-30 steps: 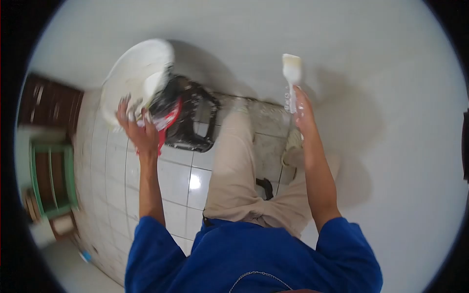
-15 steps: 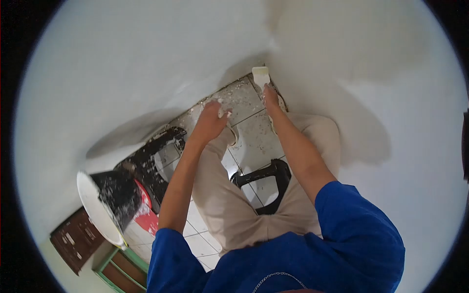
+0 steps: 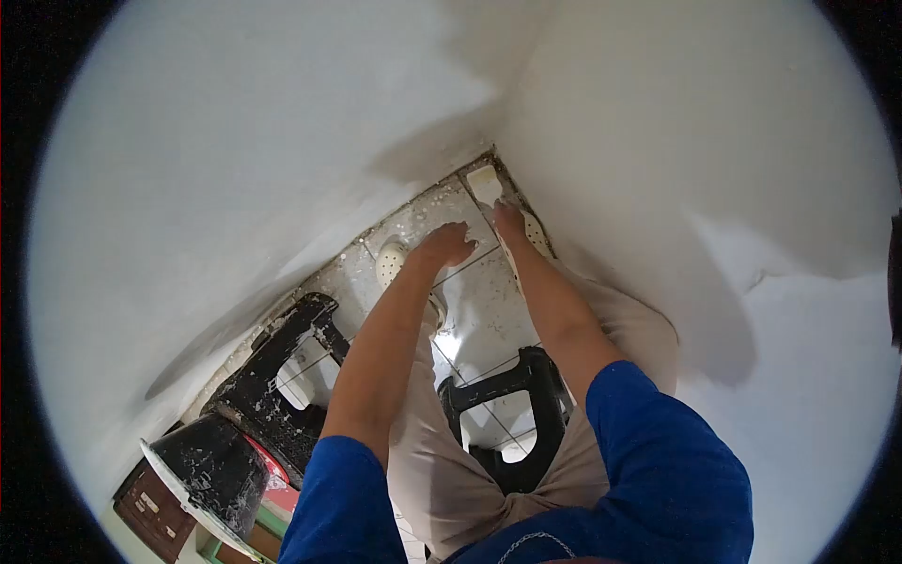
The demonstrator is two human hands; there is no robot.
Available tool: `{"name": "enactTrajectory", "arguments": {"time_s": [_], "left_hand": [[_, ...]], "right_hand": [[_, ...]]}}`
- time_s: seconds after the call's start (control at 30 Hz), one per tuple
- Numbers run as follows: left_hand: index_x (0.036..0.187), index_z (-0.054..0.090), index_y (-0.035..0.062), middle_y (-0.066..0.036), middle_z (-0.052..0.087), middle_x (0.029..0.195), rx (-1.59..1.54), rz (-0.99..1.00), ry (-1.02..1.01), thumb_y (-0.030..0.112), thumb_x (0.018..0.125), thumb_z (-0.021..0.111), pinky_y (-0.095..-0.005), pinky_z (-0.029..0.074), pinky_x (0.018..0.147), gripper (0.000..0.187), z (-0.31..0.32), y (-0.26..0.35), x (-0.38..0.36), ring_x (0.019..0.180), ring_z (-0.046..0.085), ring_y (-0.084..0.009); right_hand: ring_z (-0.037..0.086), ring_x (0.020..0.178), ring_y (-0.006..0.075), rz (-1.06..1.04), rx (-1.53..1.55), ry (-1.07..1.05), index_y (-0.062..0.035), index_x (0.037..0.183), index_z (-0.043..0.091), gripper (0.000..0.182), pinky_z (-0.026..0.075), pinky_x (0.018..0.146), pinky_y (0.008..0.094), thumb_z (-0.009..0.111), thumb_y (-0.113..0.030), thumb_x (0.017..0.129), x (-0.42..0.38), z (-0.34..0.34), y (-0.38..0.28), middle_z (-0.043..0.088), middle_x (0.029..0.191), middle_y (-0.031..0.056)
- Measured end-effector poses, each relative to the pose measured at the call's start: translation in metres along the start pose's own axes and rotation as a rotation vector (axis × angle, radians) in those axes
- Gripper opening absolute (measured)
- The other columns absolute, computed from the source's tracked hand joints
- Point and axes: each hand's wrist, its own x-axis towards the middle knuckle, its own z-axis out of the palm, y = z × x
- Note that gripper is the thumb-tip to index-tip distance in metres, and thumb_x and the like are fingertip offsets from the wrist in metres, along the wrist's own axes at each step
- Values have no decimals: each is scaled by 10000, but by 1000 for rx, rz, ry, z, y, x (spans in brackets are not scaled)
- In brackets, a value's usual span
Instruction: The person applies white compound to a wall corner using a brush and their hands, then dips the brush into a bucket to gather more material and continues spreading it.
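Observation:
My right hand [image 3: 510,222] is closed around a flat, broad-ended white hand tool [image 3: 485,184]. Its wide pale end points at the floor corner; whether it is a brush or a scraper is not clear. To the left, my left hand [image 3: 449,244] hovers over the tiled floor [image 3: 484,291], fingers loosely bent and apart, with nothing seen in it. Pale crumbs and specks lie on the tiles near the walls. A cream perforated shoe [image 3: 391,262] shows beside my left hand, and another [image 3: 536,231] by my right wrist.
White walls [image 3: 282,141] meet at the corner ahead. A black stool [image 3: 517,385] stands between my legs. Left of me is a second, white-spattered black stool [image 3: 272,376], with a smeared black bucket [image 3: 211,465] at its near end. Behind stands brown furniture [image 3: 155,512].
My left hand has moved right, closer to my right hand. The head view has shifted, so the corner and stools sit lower. My right hand still grips the white tool.

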Motion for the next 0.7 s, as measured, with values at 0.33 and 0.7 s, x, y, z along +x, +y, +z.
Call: {"name": "enactTrajectory", "arguments": {"time_s": [0.33,0.7], "left_hand": [[1059,515,-19,-210,551,1034,-76,96,98,316,800,509,-410,402,879,424,-13,35,7,1013,505,-344],[1094,505,-10,-208,522,1121,-99,-6,20,320,807,499,-399,383,924,437,-20,34,3,1069,486,-332]], "right_hand": [[541,860,417,-157,21,146,8,875,599,331,417,779,463,459,-281,792,45,20,18,587,887,244],[587,602,271,-263,26,81,29,707,575,350,457,553,378,501,-300,798,84,55,39,590,669,178]]}}
